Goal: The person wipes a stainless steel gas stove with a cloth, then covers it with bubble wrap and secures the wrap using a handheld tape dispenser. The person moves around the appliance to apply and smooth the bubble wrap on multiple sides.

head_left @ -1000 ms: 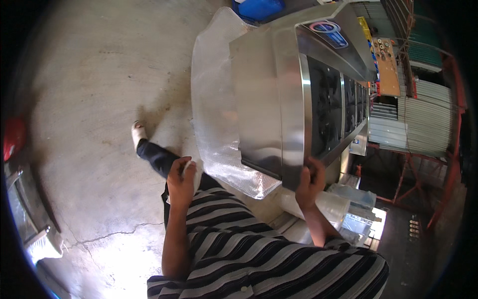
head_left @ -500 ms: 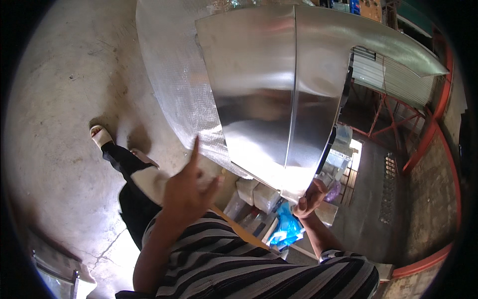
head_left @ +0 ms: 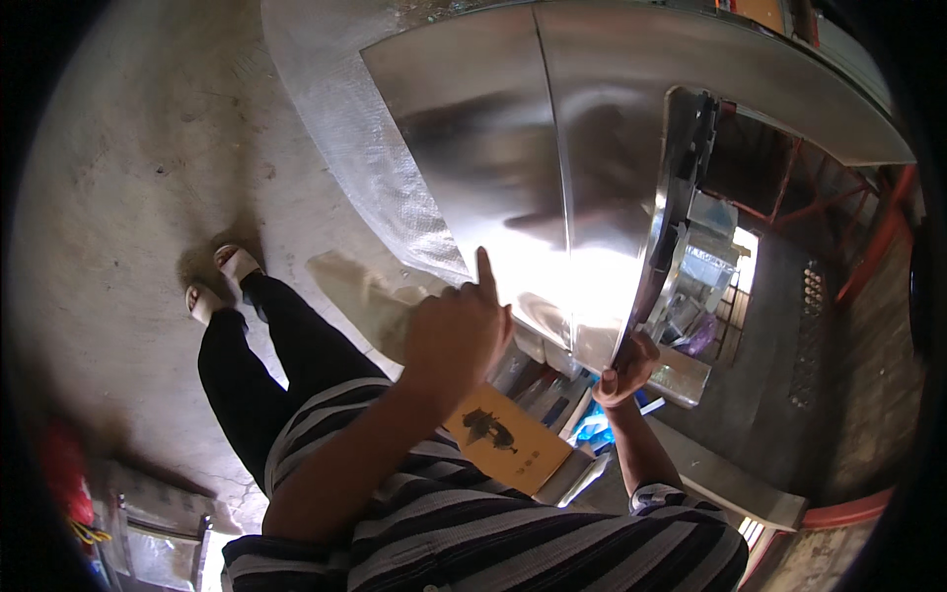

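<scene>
A large shiny metal panel (head_left: 493,158), shaped like a car fender with a crease down it and a curved arm sweeping right, fills the upper middle. My right hand (head_left: 628,370) grips its lower corner, thumb in front and the other fingers partly hidden. My left hand (head_left: 457,333) holds nothing; its index finger stretches up and the others are curled. That fingertip overlaps the panel's lower left edge; whether it touches the metal, I cannot tell. Bubble wrap (head_left: 380,178) lies under the panel's left side.
An orange-brown box (head_left: 508,444) with a dark printed picture sits close before my body. Beyond it are a blue plastic bag (head_left: 595,424) and clear-wrapped packages (head_left: 705,257). Red metal framing (head_left: 873,237) stands at right. Bare concrete floor (head_left: 118,237) spreads at left.
My view has shifted, and the panel appears tilted more. My left hand has moved right, nearer the panel's lower edge. The orange-brown box now shows. My right hand still grips the corner.
</scene>
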### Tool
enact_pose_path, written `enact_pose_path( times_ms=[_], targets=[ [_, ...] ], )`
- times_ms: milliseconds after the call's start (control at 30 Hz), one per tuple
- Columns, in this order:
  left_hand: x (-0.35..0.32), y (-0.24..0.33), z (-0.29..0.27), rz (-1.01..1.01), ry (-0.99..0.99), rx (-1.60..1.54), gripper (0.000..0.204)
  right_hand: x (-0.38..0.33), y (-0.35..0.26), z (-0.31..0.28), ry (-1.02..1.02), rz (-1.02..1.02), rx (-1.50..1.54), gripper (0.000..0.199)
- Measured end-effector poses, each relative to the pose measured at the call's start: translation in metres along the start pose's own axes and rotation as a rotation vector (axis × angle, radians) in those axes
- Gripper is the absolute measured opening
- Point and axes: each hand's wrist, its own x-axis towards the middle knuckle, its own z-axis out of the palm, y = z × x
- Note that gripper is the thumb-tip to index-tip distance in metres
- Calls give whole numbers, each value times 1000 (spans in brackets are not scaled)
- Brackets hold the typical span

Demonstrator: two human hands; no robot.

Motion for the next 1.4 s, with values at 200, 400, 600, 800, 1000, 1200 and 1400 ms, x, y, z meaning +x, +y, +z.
enact_pose_path(
  times_ms=[200,400,600,800,1000,1200,1400],
  targets=[
    [-50,-52,-38,-157,-103,-49,70,-7,-2,3,107,-20,-152,71],
    [-83,-93,-116,-123,131,-167,59,8,-50,19,284,341,-448,76],
    [-63,-132,-221,-38,226,-156,31,12,-103,91,591,635,-335,53],
    [-21,-121,-316,-97,93,-425,29,118,-261,231,198,732,315,26],
    [20,-148,-326,-352,-28,-1123,20,235,-303,298,89,708,1154,56],
    [82,-173,-399,-474,-12,-1325,25,352,-246,340,-274,563,1578,51],
    [182,-251,-497,-388,245,-1015,27,532,-225,361,118,254,587,45]
  ],
)
